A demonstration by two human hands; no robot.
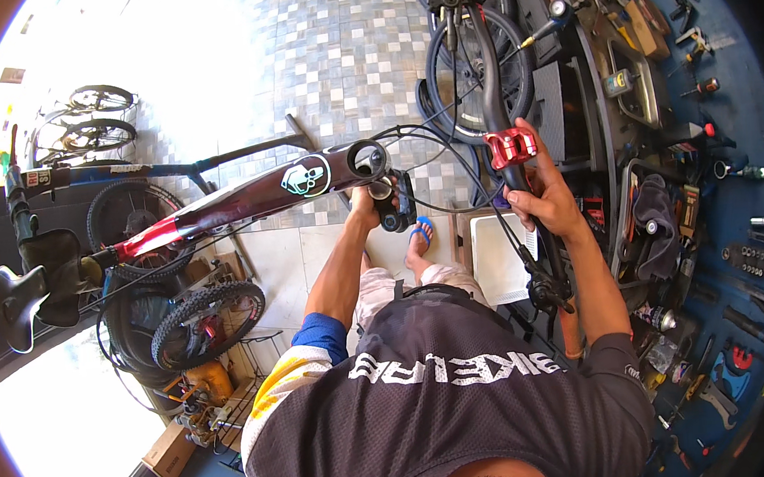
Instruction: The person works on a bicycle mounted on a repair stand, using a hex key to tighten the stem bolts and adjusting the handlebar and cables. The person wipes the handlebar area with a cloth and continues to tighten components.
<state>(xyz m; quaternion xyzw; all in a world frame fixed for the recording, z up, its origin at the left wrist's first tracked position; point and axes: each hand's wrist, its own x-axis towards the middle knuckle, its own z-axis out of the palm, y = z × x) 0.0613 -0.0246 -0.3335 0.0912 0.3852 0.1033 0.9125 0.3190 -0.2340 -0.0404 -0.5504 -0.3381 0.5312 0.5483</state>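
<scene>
A dark red and black bicycle frame (246, 199) runs in from the left, its open head tube (369, 160) in front of me. Just below that tube, my left hand (364, 206) is closed round a black part that looks like the top of a bicycle fork (393, 207); its fingers are partly hidden. On the right, my right hand (545, 193) grips a black handlebar (489, 71) beside its red stem (512, 147). The thumb lies across the bar and the forefinger runs along the stem. The stem is apart from the head tube. Black cables (428, 133) hang between bar and frame.
A workbench with a metal tray (633, 88) and a dark cloth (655, 219) borders my right, beneath a blue tool wall (737, 125). Bicycle wheels (481, 76) stand ahead right. More bicycles (94, 117) and a loose tyred wheel (206, 326) are left. A white bin (500, 261) sits near my foot.
</scene>
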